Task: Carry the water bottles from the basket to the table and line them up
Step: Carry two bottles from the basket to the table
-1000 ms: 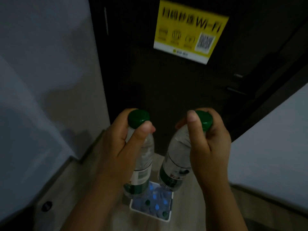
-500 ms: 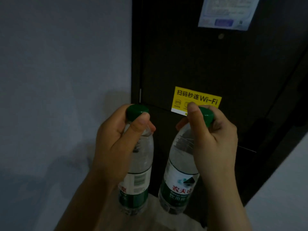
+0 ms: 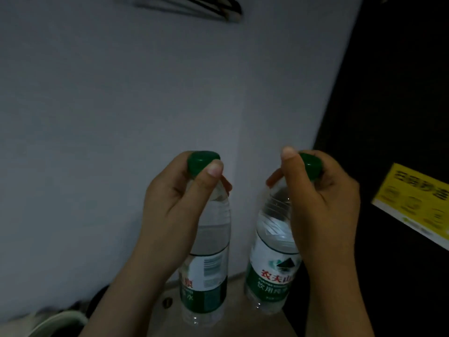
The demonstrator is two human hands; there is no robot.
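Observation:
I hold two clear water bottles with green caps and green-and-white labels, both hanging upright in the air in front of me. My left hand (image 3: 179,205) grips the neck of the left bottle (image 3: 206,271) just under its cap. My right hand (image 3: 323,203) grips the neck of the right bottle (image 3: 272,271) the same way, thumb beside the cap. The bottles hang a little apart. The basket and the table are out of view.
A pale wall (image 3: 145,93) fills the left and middle. A dark door (image 3: 401,105) with a yellow sticker (image 3: 418,203) stands at the right. Dark hangers (image 3: 194,6) hang on the wall at the top. A white rounded object (image 3: 58,322) sits at the lower left, beside light flooring (image 3: 233,319).
The view has swung up and to the left, from the floor and the basket to the wall. The door has slid to the right edge. Both hands keep their grip on the bottles.

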